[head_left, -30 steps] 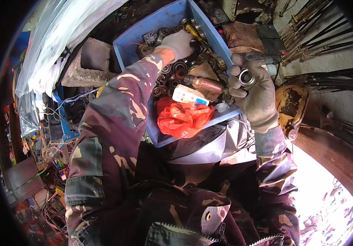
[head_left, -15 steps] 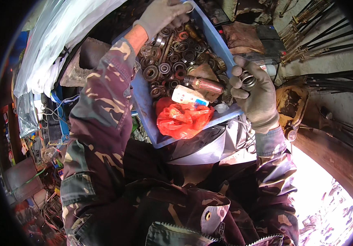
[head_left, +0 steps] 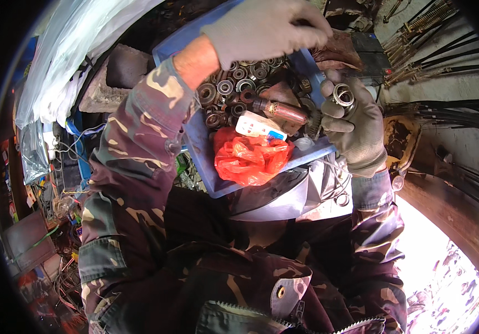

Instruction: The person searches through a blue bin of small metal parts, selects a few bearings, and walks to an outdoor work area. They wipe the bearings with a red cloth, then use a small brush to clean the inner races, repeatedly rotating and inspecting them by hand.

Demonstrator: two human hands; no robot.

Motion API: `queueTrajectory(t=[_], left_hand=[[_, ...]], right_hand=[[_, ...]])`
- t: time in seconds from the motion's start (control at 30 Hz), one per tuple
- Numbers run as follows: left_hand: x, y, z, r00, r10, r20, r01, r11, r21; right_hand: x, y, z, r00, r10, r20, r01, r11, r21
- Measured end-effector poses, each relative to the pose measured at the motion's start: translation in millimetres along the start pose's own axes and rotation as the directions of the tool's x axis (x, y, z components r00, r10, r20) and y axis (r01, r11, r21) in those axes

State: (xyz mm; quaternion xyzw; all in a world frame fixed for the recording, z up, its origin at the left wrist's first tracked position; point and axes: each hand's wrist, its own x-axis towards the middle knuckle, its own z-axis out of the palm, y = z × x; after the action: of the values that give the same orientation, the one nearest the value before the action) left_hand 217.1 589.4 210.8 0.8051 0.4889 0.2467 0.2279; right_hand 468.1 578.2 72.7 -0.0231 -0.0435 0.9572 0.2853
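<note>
My gloved left hand (head_left: pixel 273 30) reaches across the far part of a blue plastic bin (head_left: pixel 206 175). Its fingers are curled together toward the right, somewhat blurred, and I cannot make out what is between them. My gloved right hand (head_left: pixel 359 125) is at the bin's right side, fingers closed around a shiny metal bearing ring (head_left: pixel 343 94). Inside the bin lie several used bearings (head_left: pixel 225 87), a toothed gear (head_left: pixel 313 123), a dark red cylinder (head_left: pixel 284 110), a white and blue box (head_left: pixel 255 124) and a crumpled red plastic bag (head_left: pixel 250 158).
At the left stand a concrete block (head_left: pixel 100 97) and clear plastic sheeting (head_left: pixel 64 67). Black cables with springs (head_left: pixel 420 28) hang on the right wall. A rusty yellow part (head_left: pixel 401 136) sits beside my right wrist. A grey panel (head_left: pixel 273 197) lies below the bin's near edge.
My left hand has moved right and nearer, from the bin's far edge toward my right hand. The ring at its fingertips no longer shows. The bearing ring in my right hand has tilted.
</note>
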Motion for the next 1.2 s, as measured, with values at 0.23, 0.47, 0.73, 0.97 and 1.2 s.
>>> queueTrajectory(t=[0.23,0.47,0.73,0.97,1.2], left_hand=[[-0.4,13.9,-41.6,0.965,-0.258,-0.051,0.253,0.964,-0.085],[-8.3,-8.4,-38.1,0.968,-0.208,-0.142,0.159,0.942,-0.296],[-0.4,-19.3,-42.8,0.991,0.05,-0.125,-0.054,0.998,-0.036],[2.2,-6.8,-47.4,0.997,-0.025,-0.077,0.035,0.99,0.133],[-4.6,-0.6,-55.4,0.994,-0.103,-0.045,0.104,0.994,0.025]], right_hand=[[2.8,2.8,6.9,0.989,-0.057,-0.136,0.053,0.998,-0.032],[4.9,8.3,15.1,0.948,-0.163,-0.273,0.12,0.978,-0.168],[-0.1,5.2,6.7,0.979,-0.126,-0.161,0.098,0.981,-0.168],[-1.4,8.1,9.0,0.975,-0.135,-0.177,0.097,0.973,-0.212],[-1.4,9.1,11.9,0.968,-0.15,-0.199,0.095,0.961,-0.26]])
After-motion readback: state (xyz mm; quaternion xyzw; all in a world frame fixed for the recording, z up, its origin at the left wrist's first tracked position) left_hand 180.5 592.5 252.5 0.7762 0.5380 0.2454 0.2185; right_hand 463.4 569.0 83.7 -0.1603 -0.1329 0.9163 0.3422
